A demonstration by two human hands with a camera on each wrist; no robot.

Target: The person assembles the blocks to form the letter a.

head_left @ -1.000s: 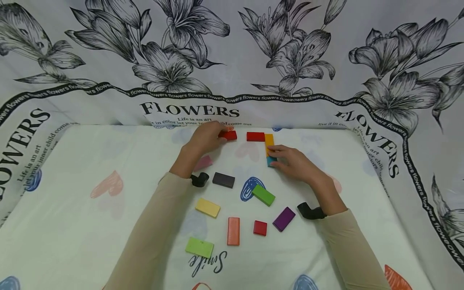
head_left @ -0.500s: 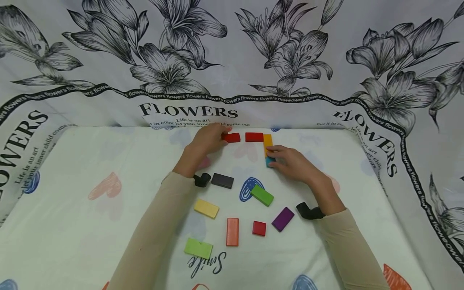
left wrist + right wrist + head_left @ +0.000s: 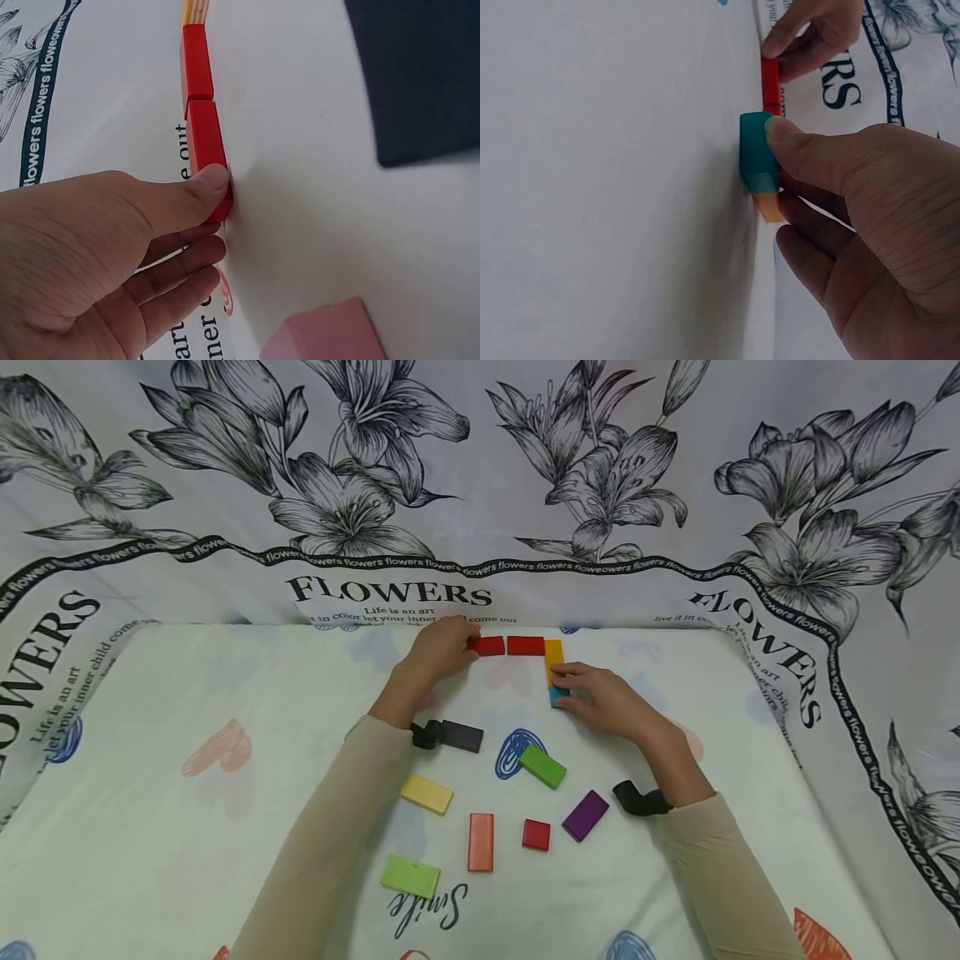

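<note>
My left hand (image 3: 438,652) pinches the left red block (image 3: 491,646) by its outer end, with the thumb on its side in the left wrist view. That block lies end to end with a second red block (image 3: 526,646), almost or just touching it. An orange block (image 3: 553,653) runs toward me from the second block's right end, with a blue block (image 3: 557,695) at its near end. Thumb and fingers of my right hand (image 3: 609,700) hold the blue block, the thumb on its edge in the right wrist view; the fingers partly cover the orange one.
Nearer me lie loose blocks: dark grey (image 3: 462,736), green (image 3: 543,766), yellow (image 3: 427,793), purple (image 3: 586,816), orange-red (image 3: 482,842), small red (image 3: 536,835) and light green (image 3: 410,876). A pink block (image 3: 330,335) is beside my left hand, mostly hidden from the head view.
My left hand has slid its red block to the right, narrowing the gap to the other red block until almost none shows. My right hand has stayed in place.
</note>
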